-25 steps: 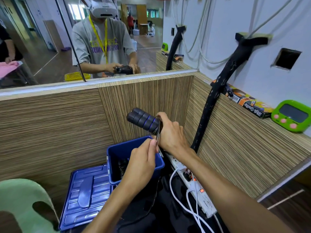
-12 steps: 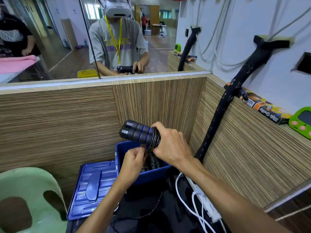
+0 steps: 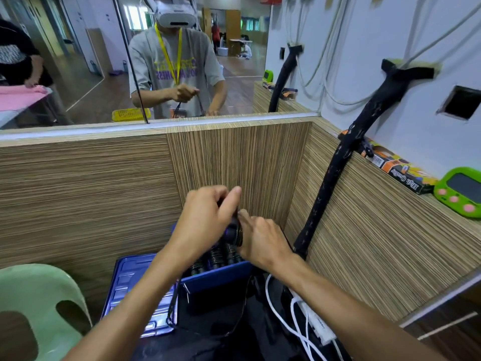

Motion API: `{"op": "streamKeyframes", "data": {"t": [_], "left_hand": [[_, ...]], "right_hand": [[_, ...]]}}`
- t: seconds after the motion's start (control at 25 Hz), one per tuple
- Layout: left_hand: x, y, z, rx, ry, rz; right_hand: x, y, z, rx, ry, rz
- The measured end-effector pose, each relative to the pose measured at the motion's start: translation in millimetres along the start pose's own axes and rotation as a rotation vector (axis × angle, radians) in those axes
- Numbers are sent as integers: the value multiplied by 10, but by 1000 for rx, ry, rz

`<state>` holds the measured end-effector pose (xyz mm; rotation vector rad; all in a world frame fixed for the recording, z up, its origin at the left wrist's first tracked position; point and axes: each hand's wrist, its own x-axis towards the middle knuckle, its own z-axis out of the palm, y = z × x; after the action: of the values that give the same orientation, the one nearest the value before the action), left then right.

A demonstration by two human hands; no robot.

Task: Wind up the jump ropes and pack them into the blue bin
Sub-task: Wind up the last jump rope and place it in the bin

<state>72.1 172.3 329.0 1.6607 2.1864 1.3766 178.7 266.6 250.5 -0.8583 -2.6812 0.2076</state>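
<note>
I see both forearms reaching forward and inward until the hands meet. My left hand [image 3: 205, 217] is higher, knuckles up, its fingers curled downward with the fingertips hidden beneath them. My right hand [image 3: 263, 243] sits just below and beside those fingers, its own curled inward, thumb touching the left hand.

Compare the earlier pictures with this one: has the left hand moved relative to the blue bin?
Yes. The left hand has risen from beside the blue bin rim to above it, now over the rope handles.
</note>
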Motion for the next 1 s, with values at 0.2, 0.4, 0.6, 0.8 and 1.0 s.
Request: {"op": "streamKeyframes", "data": {"t": [0.2, 0.4, 0.6, 0.8, 1.0], "left_hand": [[433, -82, 66, 42, 10, -105], [569, -94, 175, 1, -47, -303], [43, 187, 303, 80, -121, -60], [-479, -168, 350, -172, -62, -180], [-634, -369, 442, -489, -140, -281]], "right_hand": [[-178, -267, 74, -81, -28, -92], [-250, -327, 203, -112, 40, -62], [-42, -28, 76, 57, -32, 143], [152, 194, -382, 174, 137, 275], [139, 44, -382, 204, 169, 185]]}}
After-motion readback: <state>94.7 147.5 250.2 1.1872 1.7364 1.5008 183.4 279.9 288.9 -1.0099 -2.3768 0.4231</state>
